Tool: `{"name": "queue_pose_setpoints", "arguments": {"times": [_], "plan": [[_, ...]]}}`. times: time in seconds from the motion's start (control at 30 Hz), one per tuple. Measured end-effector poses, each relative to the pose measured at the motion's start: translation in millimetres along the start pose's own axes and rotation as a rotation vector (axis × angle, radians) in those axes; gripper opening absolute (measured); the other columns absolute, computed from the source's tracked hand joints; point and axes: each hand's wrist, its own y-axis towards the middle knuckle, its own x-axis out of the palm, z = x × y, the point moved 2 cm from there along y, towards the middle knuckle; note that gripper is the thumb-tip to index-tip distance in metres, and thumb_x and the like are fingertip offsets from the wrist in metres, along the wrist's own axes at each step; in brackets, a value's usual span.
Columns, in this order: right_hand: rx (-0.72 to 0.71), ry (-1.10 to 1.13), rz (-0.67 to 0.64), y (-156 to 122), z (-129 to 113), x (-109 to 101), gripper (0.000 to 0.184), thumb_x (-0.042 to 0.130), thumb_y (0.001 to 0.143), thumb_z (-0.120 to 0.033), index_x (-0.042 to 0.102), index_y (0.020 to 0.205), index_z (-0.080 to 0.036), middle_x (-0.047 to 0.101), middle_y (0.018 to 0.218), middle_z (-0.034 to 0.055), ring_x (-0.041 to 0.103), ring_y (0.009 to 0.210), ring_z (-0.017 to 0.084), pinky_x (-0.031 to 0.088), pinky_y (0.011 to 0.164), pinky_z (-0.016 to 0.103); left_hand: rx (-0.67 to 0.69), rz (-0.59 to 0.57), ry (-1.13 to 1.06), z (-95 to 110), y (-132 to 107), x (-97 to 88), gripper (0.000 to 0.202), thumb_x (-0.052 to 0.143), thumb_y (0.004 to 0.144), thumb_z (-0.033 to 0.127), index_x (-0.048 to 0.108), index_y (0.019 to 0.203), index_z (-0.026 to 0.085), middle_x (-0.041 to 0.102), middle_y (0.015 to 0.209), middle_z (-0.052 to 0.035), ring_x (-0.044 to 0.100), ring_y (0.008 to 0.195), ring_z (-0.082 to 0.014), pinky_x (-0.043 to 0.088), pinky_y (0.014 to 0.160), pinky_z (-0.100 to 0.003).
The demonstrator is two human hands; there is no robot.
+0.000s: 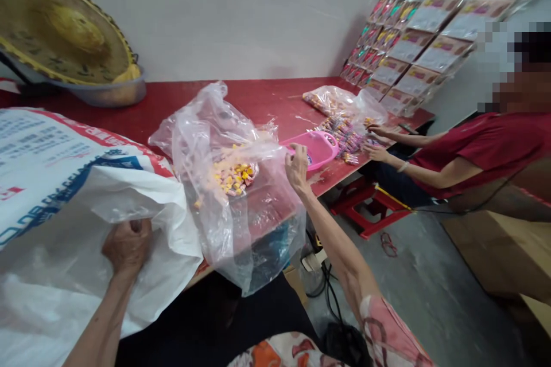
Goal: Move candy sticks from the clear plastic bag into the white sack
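At the left, my left hand (129, 243) is closed inside the mouth of a large white printed sack (90, 183). Its fingers seem to grip clear plastic film (124, 206) lying in the sack's opening. My right hand (298, 171) is raised at the table's front side, pinching the upper edge of a big clear plastic bag (241, 235). The bag sits open and crumpled between my hands, part of it hanging over the table edge. Small yellow and pink pieces (235, 176), like wrapped sweets, lie in a heap inside it. A pink plastic basin (321, 149) stands just behind my right hand.
A co-worker in a red shirt (451, 160) sits at the right, both hands at a pile of wrapped sweets (344, 135). Behind lies a filled bag (329, 100). Packaged goods (413, 49) lean on the wall. A red stool (372, 200) and cartons (503, 252) stand on the floor.
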Motion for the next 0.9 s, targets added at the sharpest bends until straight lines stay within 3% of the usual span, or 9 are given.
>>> {"name": "queue_pose_setpoints", "arguments": {"times": [0.07,0.1,0.2,0.3,0.43,0.6,0.7,0.8,0.9], "plan": [[-0.079,-0.081,0.015,-20.0,4.0,-0.9,0.032,0.042,0.1,-0.016,0.066,0.123,-0.017,0.066,0.129,0.0166,0.061,0.115,0.026,0.05,0.099,0.037,0.009,0.005,0.002,-0.7,0.6,1.1,0.032,0.043,0.085,0.05,0.058,0.081,0.022,0.066,0.088,-0.0175,0.066,0.097,-0.0383,0.049,0.086,-0.045],[-0.14,-0.115,-0.045,-30.9,4.0,3.2,0.033,0.041,0.103,-0.016,0.066,0.123,-0.019,0.066,0.128,0.0156,0.061,0.117,0.027,0.05,0.1,0.037,0.01,0.012,0.0,-1.3,0.9,1.9,0.034,0.042,0.085,0.05,0.059,0.082,0.021,0.067,0.088,-0.0178,0.066,0.097,-0.0386,0.049,0.085,-0.045],[-0.284,-0.201,-0.404,-61.3,-0.8,32.5,0.034,0.045,0.105,-0.015,0.069,0.128,-0.024,0.069,0.125,0.0117,0.063,0.112,0.027,0.053,0.095,0.036,-0.008,0.023,-0.008,-3.0,1.8,4.2,0.034,0.042,0.084,0.051,0.059,0.082,0.021,0.067,0.087,-0.0174,0.065,0.097,-0.0388,0.049,0.084,-0.045],[-0.216,-0.222,-0.619,-76.2,-5.8,68.3,0.045,0.046,0.103,-0.014,0.062,0.144,-0.021,0.065,0.14,0.0147,0.065,0.116,0.027,0.056,0.094,0.037,-0.028,0.014,-0.003,-3.1,1.7,4.3,0.034,0.044,0.084,0.052,0.06,0.083,0.021,0.068,0.089,-0.0174,0.066,0.099,-0.0383,0.05,0.087,-0.044],[-0.094,-0.183,-0.676,-74.8,-6.3,91.7,0.047,0.039,0.103,-0.011,0.063,0.143,-0.016,0.066,0.14,0.0176,0.064,0.124,0.029,0.056,0.103,0.041,-0.027,0.007,0.025,-0.7,1.0,2.1,0.035,0.044,0.086,0.047,0.063,0.087,0.018,0.068,0.093,-0.0192,0.066,0.102,-0.0385,0.051,0.09,-0.045],[-0.113,-0.114,-0.49,-83.2,-3.6,74.0,0.043,0.04,0.109,-0.017,0.059,0.147,-0.019,0.065,0.143,0.0149,0.064,0.126,0.027,0.054,0.106,0.04,-0.022,0.018,0.017,-1.0,1.2,2.3,0.03,0.044,0.085,0.047,0.059,0.084,0.02,0.068,0.093,-0.0185,0.067,0.102,-0.0377,0.052,0.091,-0.044],[-0.226,-0.147,-0.607,-101.7,-8.1,69.1,0.041,0.05,0.11,-0.025,0.055,0.15,-0.022,0.061,0.149,0.0134,0.066,0.123,0.025,0.056,0.097,0.034,-0.025,0.011,-0.036,-0.3,-0.3,1.2,0.025,0.046,0.085,0.049,0.048,0.08,0.025,0.067,0.091,-0.0166,0.066,0.103,-0.0379,0.052,0.094,-0.046],[-0.292,-0.265,-0.764,-111.6,-13.2,72.5,0.028,0.051,0.11,-0.022,0.062,0.136,-0.023,0.063,0.143,0.0119,0.068,0.112,0.023,0.054,0.087,0.03,-0.019,-0.004,-0.087,3.8,-2.3,-4.3,0.022,0.048,0.085,0.046,0.04,0.078,0.027,0.066,0.09,-0.0143,0.066,0.106,-0.0365,0.051,0.096,-0.045],[-0.256,-0.338,-0.764,-108.7,-14.3,71.4,0.026,0.043,0.113,-0.019,0.065,0.126,-0.023,0.067,0.134,0.0106,0.068,0.107,0.022,0.051,0.086,0.029,-0.028,-0.058,-0.151,8.2,-2.1,-13.7,0.021,0.052,0.088,0.043,0.042,0.079,0.026,0.065,0.086,-0.0119,0.066,0.105,-0.0348,0.051,0.094,-0.044]]}}
